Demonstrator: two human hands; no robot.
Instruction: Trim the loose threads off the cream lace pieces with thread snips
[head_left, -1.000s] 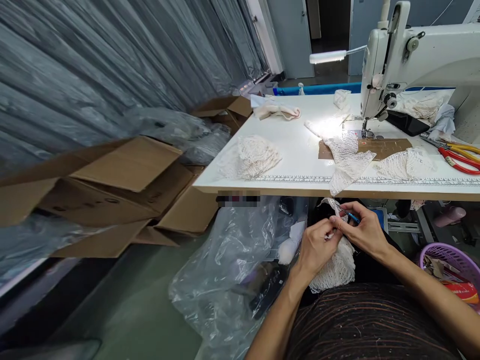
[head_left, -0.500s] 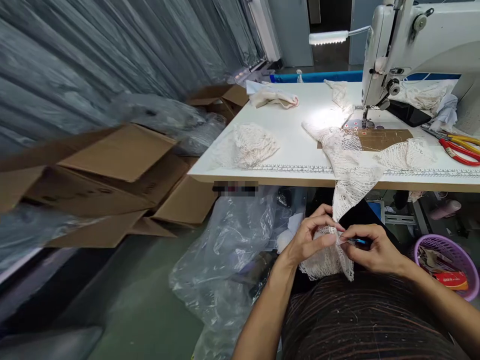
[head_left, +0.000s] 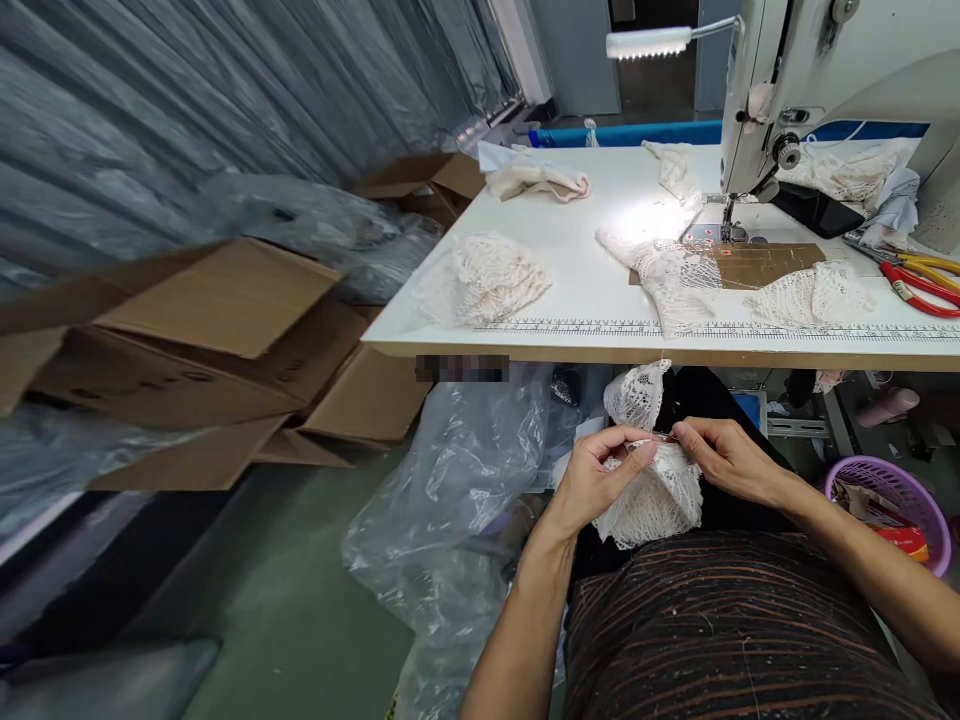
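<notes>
Over my lap hangs a cream lace piece (head_left: pixel 651 500), just in front of the table's edge. My left hand (head_left: pixel 600 475) is closed, pinching the upper edge of this lace between thumb and fingers. Close beside it, the closed fingertips of my right hand (head_left: pixel 721 458) hold the same edge at its right end. Whether a small tool is hidden in my right palm I cannot make out. A smaller flap of lace rises beyond my fingers toward the table edge. More lace (head_left: pixel 679 290) lies on the table by the sewing machine (head_left: pixel 761 120).
The white table (head_left: pixel 577 260) carries a lace pile (head_left: pixel 499 278), a folded cloth (head_left: pixel 536 180), a black phone (head_left: pixel 817 208) and red-handled scissors (head_left: pixel 919 290). Cardboard boxes (head_left: pixel 225 290) and clear plastic bags (head_left: pixel 442 500) lie left; a purple basket (head_left: pixel 926 520) stands right.
The lace that stretched up to the table edge has dropped and folded near my hands. My right hand has moved up and slightly left; the blue tool seen in it before is out of sight.
</notes>
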